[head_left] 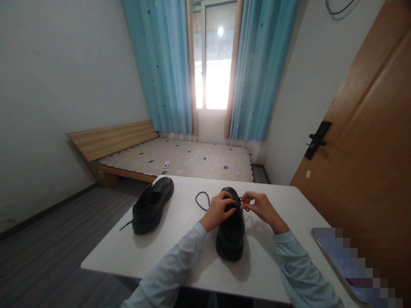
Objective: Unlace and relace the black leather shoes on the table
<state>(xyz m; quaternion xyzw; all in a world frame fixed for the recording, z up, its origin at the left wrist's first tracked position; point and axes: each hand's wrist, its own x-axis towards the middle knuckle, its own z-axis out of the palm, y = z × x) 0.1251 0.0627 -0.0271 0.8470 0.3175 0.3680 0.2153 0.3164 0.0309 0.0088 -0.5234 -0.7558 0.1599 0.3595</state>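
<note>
Here, fingers (227,201) on shoe (230,248) near tabletop's (282,194) far edge; room leftward.

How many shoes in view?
2: one shoe by the table's left edge, the other shoe near the middle, with the left hand and right hand at its front. Any under the table would be hidden.

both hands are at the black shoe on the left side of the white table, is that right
Wrong side: the head view shows the left hand and right hand both at the black shoe on the right side of the white table.
</note>
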